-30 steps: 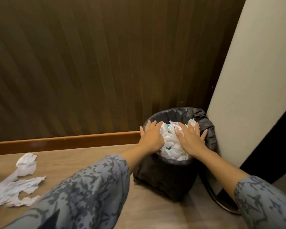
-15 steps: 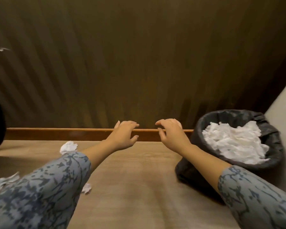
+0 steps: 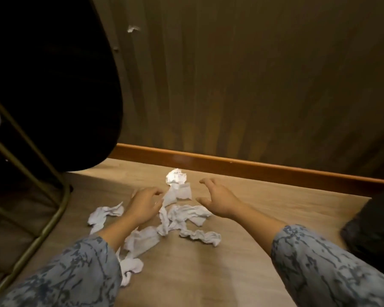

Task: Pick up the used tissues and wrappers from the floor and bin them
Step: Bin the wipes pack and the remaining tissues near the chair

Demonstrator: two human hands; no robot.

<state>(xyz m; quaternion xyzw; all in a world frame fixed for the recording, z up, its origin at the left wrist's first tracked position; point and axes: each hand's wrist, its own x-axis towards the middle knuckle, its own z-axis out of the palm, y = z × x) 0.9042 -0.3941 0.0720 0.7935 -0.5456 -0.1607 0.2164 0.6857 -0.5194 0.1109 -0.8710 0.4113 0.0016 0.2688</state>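
both hands are extended over a wooden floor (image 3: 242, 273), above a scatter of white tissues.

left hand (image 3: 143, 207): positioned left of centre, palm down, fingers loosely curled with the tips pointing right. it holds nothing. whether its underside touches the paper below cannot be determined.

right hand (image 3: 220, 201): positioned right of centre, fingers and thumb spread in a wide open claw facing left. it holds nothing and is clear of the tissues.

task items:
- crumpled tissue ball (image 3: 176, 176): on the floor at the far side, near the skirting board (image 3: 253, 167), between the two hands and beyond them.
- flat tissue piece (image 3: 180, 193): just nearer than the ball, between the fingertips of both hands.
- twisted tissue strands (image 3: 184, 220): on the floor between the forearms, running toward the near right.
- further tissues (image 3: 104, 214): left of the left hand and partly hidden beneath the left sleeve (image 3: 75, 273).

bin bag (image 3: 372, 229): a dark shape at the right edge, only partly in view, well apart from the tissues.

surroundings: a dark ribbed wall panel (image 3: 253, 85) stands at the far side. a chair with a black seat (image 3: 53, 85) and brass-coloured legs (image 3: 42, 229) occupies the left.
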